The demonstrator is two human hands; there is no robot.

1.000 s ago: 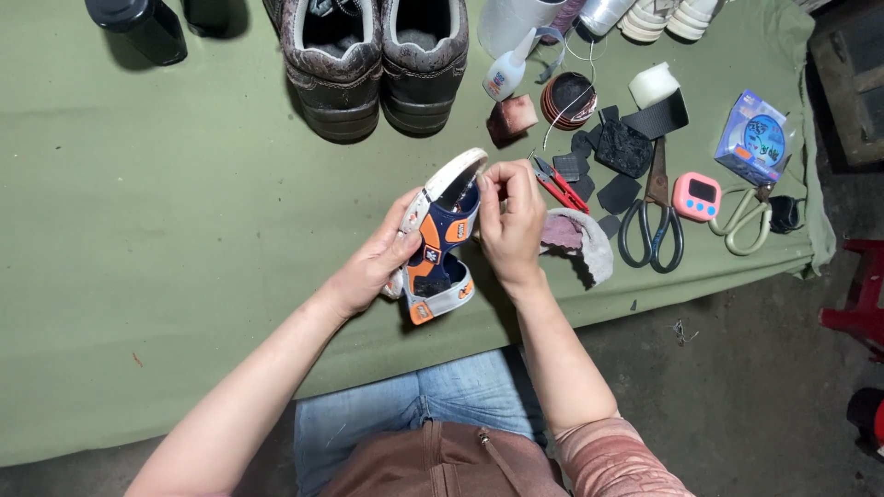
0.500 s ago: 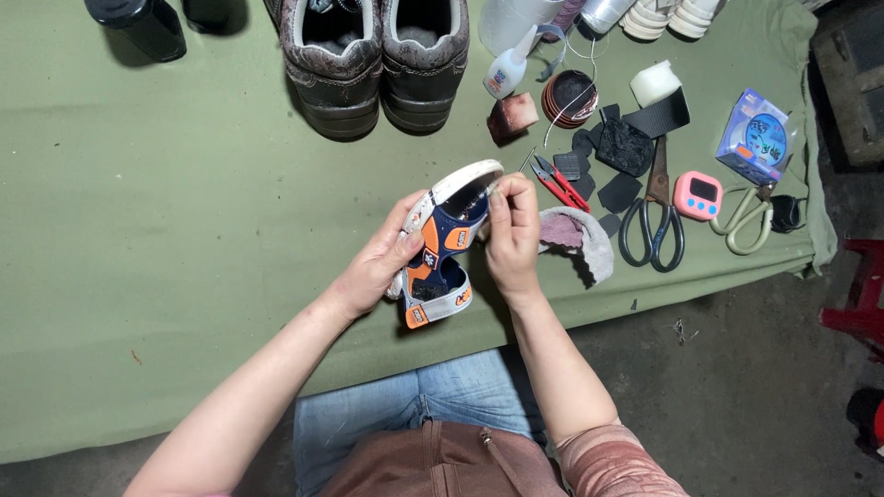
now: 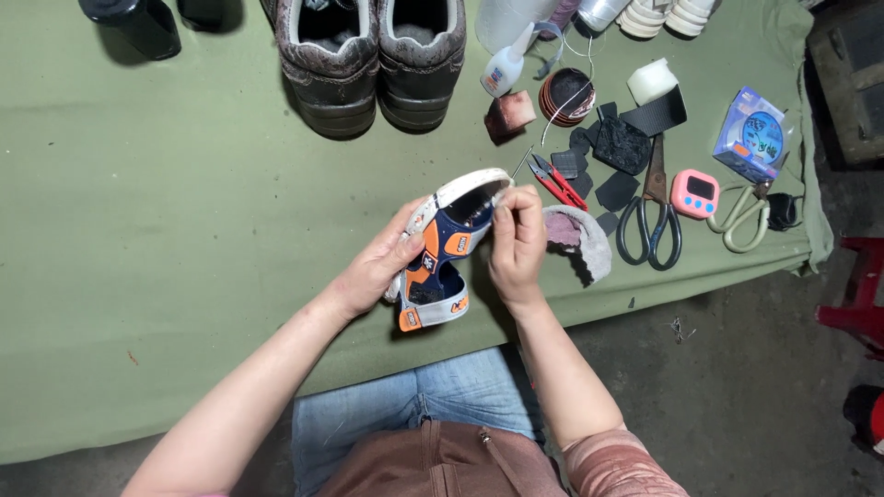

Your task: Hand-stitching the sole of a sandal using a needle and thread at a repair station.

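Held small orange-and-navy sandal (image 3: 440,262) above tabletop (image 3: 166,230) near its front edge: left hand (image 3: 379,267) gripping sole side, right hand (image 3: 516,241) pinching toe-end strap, red snips (image 3: 558,181) just beside.

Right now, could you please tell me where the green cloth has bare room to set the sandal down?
The widest bare patch of green cloth lies left of the left hand, below the pair of worn shoes and the dark bottle. To the right of the right hand it is crowded: red snips, black scissors, black patches and a pink timer.
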